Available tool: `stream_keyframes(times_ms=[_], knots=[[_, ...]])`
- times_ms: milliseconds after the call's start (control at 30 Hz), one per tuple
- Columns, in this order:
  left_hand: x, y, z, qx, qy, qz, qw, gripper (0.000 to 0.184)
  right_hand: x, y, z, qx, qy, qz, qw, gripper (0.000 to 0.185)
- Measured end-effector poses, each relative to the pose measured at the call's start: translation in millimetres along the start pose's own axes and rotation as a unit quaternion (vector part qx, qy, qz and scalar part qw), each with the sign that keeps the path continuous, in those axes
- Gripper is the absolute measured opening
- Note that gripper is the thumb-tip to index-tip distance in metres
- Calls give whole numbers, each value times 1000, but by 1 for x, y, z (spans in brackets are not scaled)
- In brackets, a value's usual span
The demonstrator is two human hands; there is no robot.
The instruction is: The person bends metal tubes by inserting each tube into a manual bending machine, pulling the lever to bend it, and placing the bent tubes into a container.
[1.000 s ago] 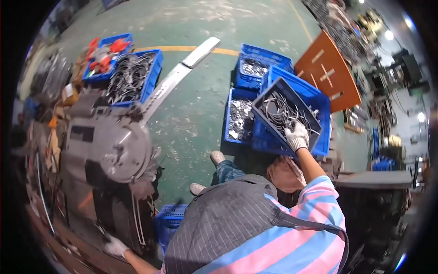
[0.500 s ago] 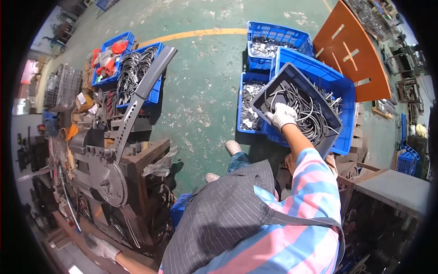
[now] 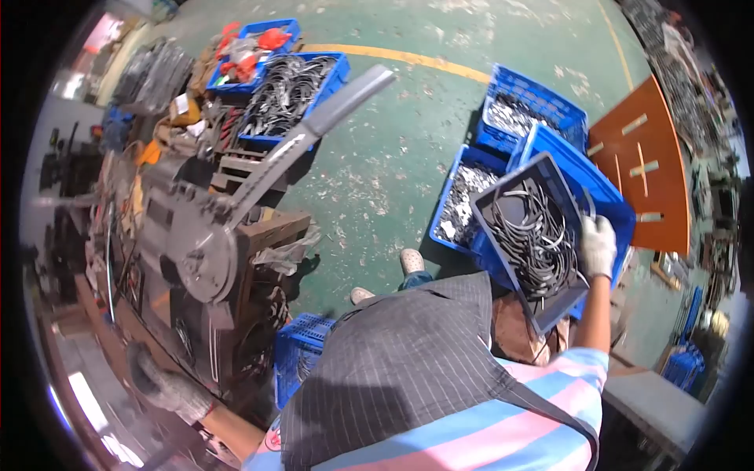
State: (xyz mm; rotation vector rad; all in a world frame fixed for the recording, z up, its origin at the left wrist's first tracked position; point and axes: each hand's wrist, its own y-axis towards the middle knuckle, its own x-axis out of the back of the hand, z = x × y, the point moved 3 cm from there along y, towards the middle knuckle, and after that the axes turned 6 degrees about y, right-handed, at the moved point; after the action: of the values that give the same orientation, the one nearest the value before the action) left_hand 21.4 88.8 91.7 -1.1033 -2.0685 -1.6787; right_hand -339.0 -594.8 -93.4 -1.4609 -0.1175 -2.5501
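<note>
My right hand [image 3: 598, 250], in a pale knit glove, is at the right long side of a grey tray [image 3: 567, 304]. Its fingers are partly bent, pointing away from me, and a thin grey strip [image 3: 589, 202] shows at their tips; I cannot tell whether they grip it. The curved strips [image 3: 538, 247] lie in the tray in a loose bundle of arcs and loops, with no single direction. The tray's long axis runs away from me, slanting left toward its far end, and it sits tilted over a large blue bin [image 3: 620, 206].

Left of the tray, a low blue bin [image 3: 446, 202] holds small flat metal pieces, and beyond it a slotted blue crate [image 3: 546, 93] holds more. A slotted orange panel [image 3: 658, 173] stands at the right.

Across the green floor [image 3: 361, 173], a blue bin [image 3: 339, 77] is heaped with looped strips, beside a smaller bin [image 3: 289, 35] of red and clear bags. A blue basket [image 3: 294, 334] sits near my left side.

My left hand [image 3: 171, 388] is low beside the dark machine [image 3: 200, 255], its fingers mostly extended and dark at the tips; I cannot tell whether they touch anything.
</note>
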Motion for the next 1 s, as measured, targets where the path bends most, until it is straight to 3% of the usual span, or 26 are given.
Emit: stream_keyframes(times_ms=[33, 67, 133, 200, 233, 267, 300, 367, 433, 567, 633, 767, 933, 1000], knots=[[-1, -7, -43, -13, 7, -8, 1000, 29, 12, 6, 0, -18, 93, 17, 995, 38], [3, -14, -66, -23, 18, -18, 999, 28, 27, 5, 23, 34, 106, 21, 994, 34], [-6, -29, -114, -136, -120, 19, 983, 31, 40, -32, 116, 1, 306, 89, 948, 24], [-25, -33, -159, -285, -349, 176, 875, 37, 27, -84, 202, 39, 392, 174, 903, 24], [-30, -35, -180, -333, -378, 234, 831, 41, 7, -100, 224, 74, 423, 249, 868, 22], [-35, -38, -206, -374, -294, 270, 837, 45, -10, -130, 257, 103, 463, 286, 832, 21], [-40, -50, -219, -380, -243, 248, 857, 46, -23, -155, 280, 76, 484, 376, 787, 22], [-52, -66, -216, -348, -215, 298, 862, 47, -50, -205, 325, 2, 484, 539, 689, 25], [-54, -74, -196, -333, -89, 432, 833, 35, -77, -236, 353, -24, 490, 638, 593, 28], [-54, -73, -154, -268, -28, 426, 863, 27, -112, -266, 389, 48, 428, 677, 597, 32], [-55, -67, -144, -278, 18, 356, 892, 23, -123, -274, 399, 56, 412, 683, 601, 36], [-53, -48, -128, -302, 86, 279, 908, 23, -143, -283, 404, -10, 420, 679, 602, 38], [-64, -48, -120, -284, 17, 312, 906, 22, -164, -294, 395, -49, 452, 689, 564, 32], [-72, -49, -123, -250, -16, 281, 926, 27, -168, -295, 398, -56, 468, 689, 551, 31]])
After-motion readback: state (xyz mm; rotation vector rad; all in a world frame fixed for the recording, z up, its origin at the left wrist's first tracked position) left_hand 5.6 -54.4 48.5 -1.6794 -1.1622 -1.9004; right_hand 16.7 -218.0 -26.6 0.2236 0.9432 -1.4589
